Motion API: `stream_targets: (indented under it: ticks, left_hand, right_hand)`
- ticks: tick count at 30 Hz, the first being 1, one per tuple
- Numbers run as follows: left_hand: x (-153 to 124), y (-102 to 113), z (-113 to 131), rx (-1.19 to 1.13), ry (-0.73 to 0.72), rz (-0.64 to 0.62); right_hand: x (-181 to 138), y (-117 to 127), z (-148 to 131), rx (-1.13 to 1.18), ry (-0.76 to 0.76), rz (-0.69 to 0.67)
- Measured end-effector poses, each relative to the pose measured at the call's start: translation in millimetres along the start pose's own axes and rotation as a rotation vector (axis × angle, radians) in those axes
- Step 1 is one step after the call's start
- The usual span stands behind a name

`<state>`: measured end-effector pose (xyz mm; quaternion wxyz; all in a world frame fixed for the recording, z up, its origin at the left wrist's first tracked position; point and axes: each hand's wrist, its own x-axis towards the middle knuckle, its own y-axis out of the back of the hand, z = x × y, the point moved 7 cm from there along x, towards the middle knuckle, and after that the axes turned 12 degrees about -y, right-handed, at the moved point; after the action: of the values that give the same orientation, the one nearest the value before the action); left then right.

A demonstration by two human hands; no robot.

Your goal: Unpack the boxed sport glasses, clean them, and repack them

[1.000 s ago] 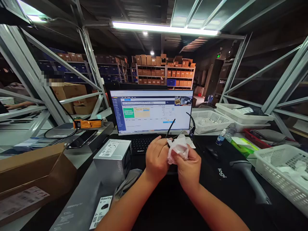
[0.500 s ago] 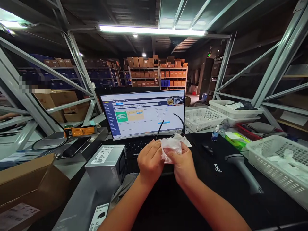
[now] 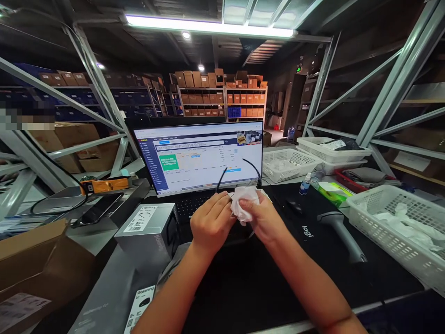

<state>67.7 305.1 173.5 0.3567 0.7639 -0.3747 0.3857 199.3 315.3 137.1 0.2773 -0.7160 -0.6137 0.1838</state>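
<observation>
Our right fingers [image 3: 250,202] pinch a crumpled white cloth [image 3: 242,208] around a pair of black glasses [image 3: 221,180], and the two thin arms poke up in front of the screen [image 3: 194,153]. Our left hand [image 3: 211,221] curls its fingers shut on the frame's other side, touching the cloth. With our right hand [image 3: 267,221] it hovers above the black mat [image 3: 313,250], just before the keyboard [image 3: 187,204]. A grey box [image 3: 148,232] sits left; a scanner [image 3: 342,229] and white basket [image 3: 392,248] lie right.
</observation>
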Motion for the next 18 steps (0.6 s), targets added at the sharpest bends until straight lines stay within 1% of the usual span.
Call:
stream_targets:
  ticks: [2, 3, 5, 8, 10, 11, 13, 15, 17, 18]
  left_hand:
    - [0, -1, 0, 0.022, -0.018, -0.016]
    - [0, -1, -1, 0.030, -0.015, -0.024]
    - [0, -3, -2, 0.025, 0.009, -0.023]
    - [0, 0, -6, -0.018, 0.055, 0.017]
    - [0, 5, -12, -0.043, 0.098, 0.054]
    - [1, 8, -16, -0.050, 0.119, 0.074]
    - [1, 16, -21, -0.063, 0.156, 0.116]
    - [1, 21, -25, -0.089, 0.188, 0.141]
    - [2, 24, -28, -0.124, 0.228, 0.139]
    - [2, 25, -29, -0.138, 0.251, 0.136]
  right_hand:
    - [9, 7, -5, 0.008, -0.064, -0.048]
    - [13, 14, -11, 0.011, -0.062, -0.039]
    - [21, 31, -27, -0.087, 0.011, 0.040]
    - [28, 52, -48, -0.366, 0.104, 0.177]
    - [26, 71, -66, -0.456, 0.150, 0.280]
    - [21, 85, -79, -0.480, 0.191, 0.363]
    - [-2, 120, -120, -0.575, 0.342, 0.635]
    - [-53, 154, -173, -0.837, 0.604, 1.114]
    - [-97, 186, -214, -0.895, 0.701, 1.282]
    - [-121, 192, -234, -1.028, 0.847, 1.361]
